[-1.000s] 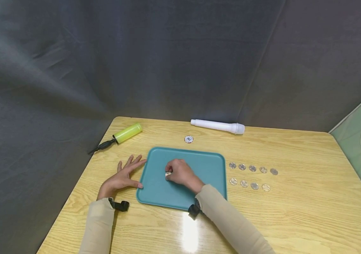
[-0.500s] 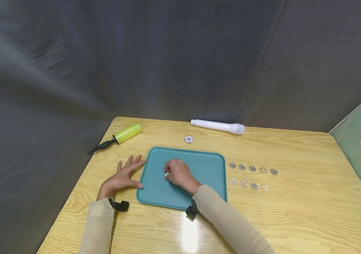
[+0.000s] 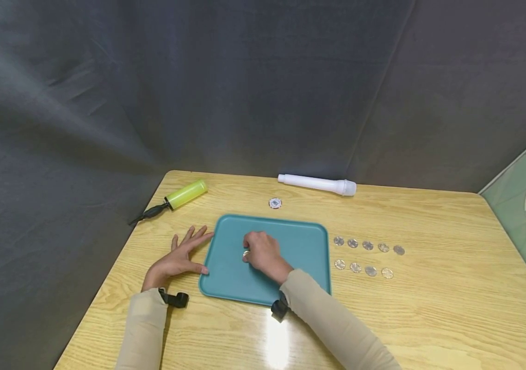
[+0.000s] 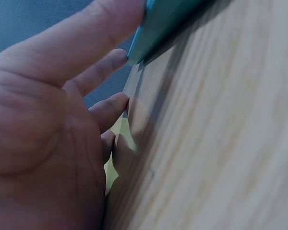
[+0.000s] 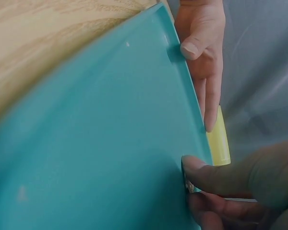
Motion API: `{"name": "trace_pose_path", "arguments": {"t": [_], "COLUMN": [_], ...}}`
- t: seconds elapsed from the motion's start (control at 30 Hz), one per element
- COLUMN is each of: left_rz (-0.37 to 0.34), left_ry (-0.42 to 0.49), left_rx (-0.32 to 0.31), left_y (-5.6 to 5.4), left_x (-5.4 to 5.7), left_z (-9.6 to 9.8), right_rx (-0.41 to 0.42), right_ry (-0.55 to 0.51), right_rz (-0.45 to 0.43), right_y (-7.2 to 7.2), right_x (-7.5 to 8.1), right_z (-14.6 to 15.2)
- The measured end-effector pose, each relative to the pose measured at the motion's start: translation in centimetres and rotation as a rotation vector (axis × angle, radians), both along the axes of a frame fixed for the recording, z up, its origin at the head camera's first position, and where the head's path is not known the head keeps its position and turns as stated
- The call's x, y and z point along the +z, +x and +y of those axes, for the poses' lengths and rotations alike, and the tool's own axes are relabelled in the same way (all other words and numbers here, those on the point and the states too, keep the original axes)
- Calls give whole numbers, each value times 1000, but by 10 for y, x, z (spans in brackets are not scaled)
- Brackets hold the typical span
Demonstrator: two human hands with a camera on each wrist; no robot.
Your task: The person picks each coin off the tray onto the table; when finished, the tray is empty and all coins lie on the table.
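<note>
Over the middle of a teal tray (image 3: 286,288), my right hand (image 3: 263,252) pinches a shiny silver coin (image 3: 246,254) between thumb and fingers. In the right wrist view this coin (image 5: 189,186) shows only partly, and whether it touches the tray cannot be told. My left hand (image 3: 177,261) lies spread at the tray's left side, its thumb on the rim and its forefinger near the edge. The left wrist view shows that hand (image 4: 43,115) with straight fingers and the thumb against the tray edge.
Two rows of several silver coins (image 3: 367,245) lie right of the tray. A white poker chip (image 3: 275,203) lies behind it. Farther back is a white microphone-shaped object (image 3: 315,183). A yellow-green hand pump (image 3: 186,195) with a black handle lies at the table's left edge.
My right hand has shifted slightly left and then back right over the tray, turning the coin a little between its fingers. The left hand has stayed in place.
</note>
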State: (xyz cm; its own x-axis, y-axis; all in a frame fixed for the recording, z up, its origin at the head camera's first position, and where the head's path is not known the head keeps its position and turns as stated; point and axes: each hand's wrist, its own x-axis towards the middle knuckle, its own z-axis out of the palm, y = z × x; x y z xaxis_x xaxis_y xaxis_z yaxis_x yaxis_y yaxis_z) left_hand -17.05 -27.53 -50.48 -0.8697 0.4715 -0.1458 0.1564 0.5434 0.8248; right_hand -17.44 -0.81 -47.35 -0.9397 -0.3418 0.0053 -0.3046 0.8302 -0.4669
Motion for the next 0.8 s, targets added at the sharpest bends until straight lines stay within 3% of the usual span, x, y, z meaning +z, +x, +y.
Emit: {"name": "trace_pose_path", "arguments": {"t": [0.4,0.8], "left_rz": [4,15], "left_ry": [8,-2], "left_rx": [4,-4], "left_y": [0,-2], "left_x": [-2,-4], "left_z": [0,-2], "right_rx": [9,43], "right_ry": [15,-46], "right_rz": [-21,-57], "right_y": [-3,-8], "right_x": [1,-3], "right_z": [2,8]}}
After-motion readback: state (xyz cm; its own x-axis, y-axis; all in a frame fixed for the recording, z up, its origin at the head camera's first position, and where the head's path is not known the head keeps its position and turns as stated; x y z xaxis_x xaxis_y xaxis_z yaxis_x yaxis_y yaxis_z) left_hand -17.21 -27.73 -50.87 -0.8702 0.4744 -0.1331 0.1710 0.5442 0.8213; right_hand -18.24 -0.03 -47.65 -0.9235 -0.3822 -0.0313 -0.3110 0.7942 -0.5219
